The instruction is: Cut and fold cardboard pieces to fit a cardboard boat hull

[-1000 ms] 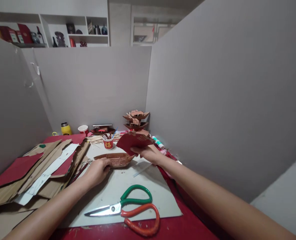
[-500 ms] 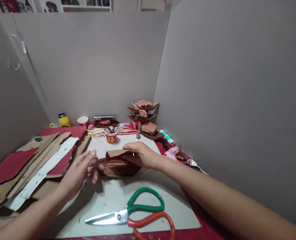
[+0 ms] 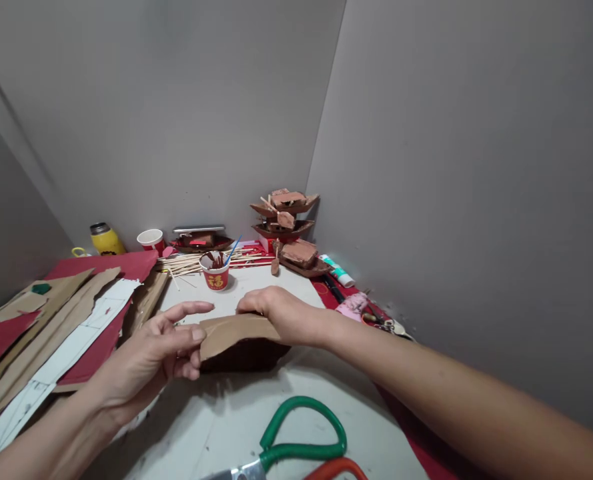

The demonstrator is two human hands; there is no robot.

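Observation:
A bent piece of brown cardboard (image 3: 233, 328) arches over a dark brown cardboard model boat (image 3: 246, 357), of which only the near side shows. My right hand (image 3: 281, 313) grips the cardboard piece from the far right, its fingertips curled behind the upper edge. At the left end, the thumb of my left hand (image 3: 161, 340) presses on the cardboard's corner. Its index finger stretches out above, and the lower fingers curl beside the boat's end. Nearer to me lie large scissors (image 3: 303, 452) with one green and one orange handle, cut off by the lower picture edge.
A red paper cup (image 3: 216, 279) with brown paint and a blue brush stands beyond my hands. Thin wooden sticks (image 3: 186, 264) lie behind it. Finished model boats (image 3: 299, 257) are stacked at the back. Cardboard sheets (image 3: 76, 320) cover the left; grey walls enclose the table.
The cardboard piece has come down over the boat, hiding its ridged side. My left thumb has moved onto its left corner. The view has shifted, pushing the scissors lower.

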